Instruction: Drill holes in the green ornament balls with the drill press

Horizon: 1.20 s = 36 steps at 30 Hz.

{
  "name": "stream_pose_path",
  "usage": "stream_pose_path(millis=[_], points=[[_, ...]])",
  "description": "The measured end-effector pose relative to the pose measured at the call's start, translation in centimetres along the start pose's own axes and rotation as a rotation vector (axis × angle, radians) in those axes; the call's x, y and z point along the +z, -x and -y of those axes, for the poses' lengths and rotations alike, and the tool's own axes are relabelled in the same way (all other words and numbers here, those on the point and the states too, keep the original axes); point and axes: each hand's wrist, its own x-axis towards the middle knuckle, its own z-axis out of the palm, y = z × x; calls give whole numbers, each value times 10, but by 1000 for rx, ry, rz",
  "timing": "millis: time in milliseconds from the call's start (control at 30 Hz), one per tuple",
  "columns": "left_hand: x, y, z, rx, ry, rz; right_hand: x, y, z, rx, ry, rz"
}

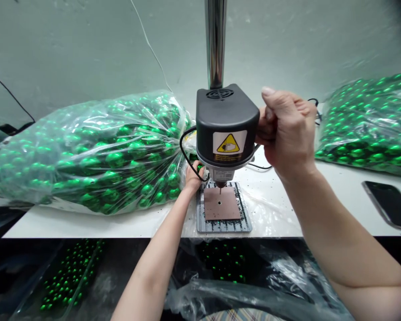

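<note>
My right hand [289,129] is closed in a fist at the right side of a small black bench drill press [227,118], around its feed handle, which the fingers mostly hide. Behind the machine's black cable, my left hand [193,178] reaches to the mouth of a clear plastic bag [96,151] full of shiny green balls. Its fingers are curled on a green ball [199,168], partly hidden. Below the chuck, a thin drill bit [221,191] points down at a brownish square pad [222,209] with a small hole. The pad lies on a grey slotted base plate [245,223] strewn with dark shavings.
Another clear bag of green balls [370,125] lies at the right, with a phone [389,203] in front. A chrome column [215,40] rises behind the drill head. Under the white table's [96,227] front edge are more green balls [70,272] and loose plastic film [254,294].
</note>
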Motion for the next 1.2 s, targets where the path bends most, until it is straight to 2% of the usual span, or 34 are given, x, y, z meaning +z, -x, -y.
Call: stream_pose_path(millis=[133,200,233,300,400,467,567,733,833,967,1200], points=[[-28,50,-14,106,-174,-5,2,0,0,19,-26,-64],[-42,76,-26,147,-145,-42,3,0,0,10,-35,-79],[-49,88,-32,115,-81,-73,4,0,1,1,-34,-73],[-59,108,-42,-58,150,-122,3,0,1,-13,-20,-48],[-64,125,-52,-383,593,-78,3,1,1,3,5,-46],[-63,129,-56,-498,777,-32,4,1,2,14,-7,-79],[-54,131,-59,-545,867,-5,5,1,3,32,-30,-88],[-37,129,-61,-519,747,97,5,-1,3,39,-43,-82],[-31,125,-57,-512,713,117,4,-3,0,28,-22,-60],[-26,126,-54,-442,675,114,0,-5,-5,16,14,-22],[-16,127,-49,-206,445,129,-3,-7,-7,17,87,12]])
